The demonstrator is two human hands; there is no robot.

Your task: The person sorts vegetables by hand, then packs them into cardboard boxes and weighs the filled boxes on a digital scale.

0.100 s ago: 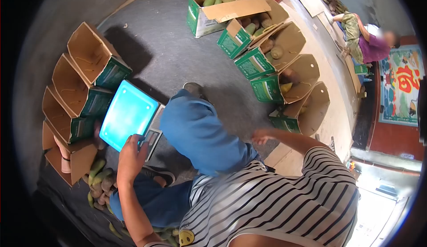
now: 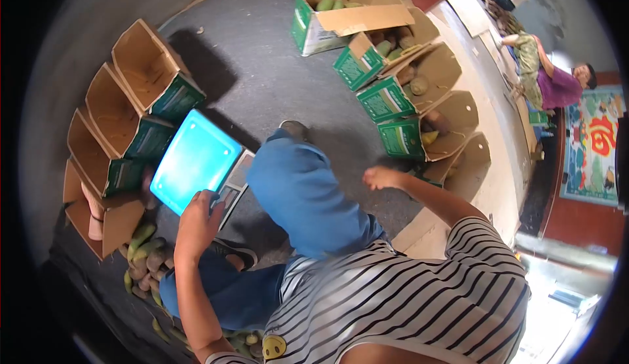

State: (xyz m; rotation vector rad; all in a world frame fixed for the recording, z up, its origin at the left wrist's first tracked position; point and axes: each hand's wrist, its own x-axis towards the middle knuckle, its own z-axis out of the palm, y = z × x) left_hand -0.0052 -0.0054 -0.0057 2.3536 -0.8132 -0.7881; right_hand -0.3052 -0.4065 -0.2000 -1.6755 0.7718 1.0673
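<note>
Far to the left of the left hand (image 2: 198,226), four brown and green boxes (image 2: 108,112) are standing open in a curved row. A long pink thing (image 2: 94,216) with a dark band is poking out at the lowest box. Closer to that hand, on its left and toward the person's body, a pile of green and brown vegetables (image 2: 147,256) is lying on the dark floor.

The scale (image 2: 196,161) is sitting just ahead of the left hand, with its shiny blue top pointing away from it. The fingers are reaching to the near edge of the scale. The thumb and fingers are standing a little apart, and a small dark thing is showing between them. I cannot tell if the hand is holding it.

To the right of the left hand, a knee in blue pants (image 2: 298,193) is bending up between the two hands. The right hand (image 2: 382,178) is hanging in the air past the knee, well apart from the scale. Its fingers are curling in, and I cannot tell if anything is inside.

Ahead of the right hand and to its right, more open boxes (image 2: 386,100) are holding green and brown vegetables. Farther right, a person in a purple top (image 2: 559,89) is sitting near a bright wall picture (image 2: 593,142).
</note>
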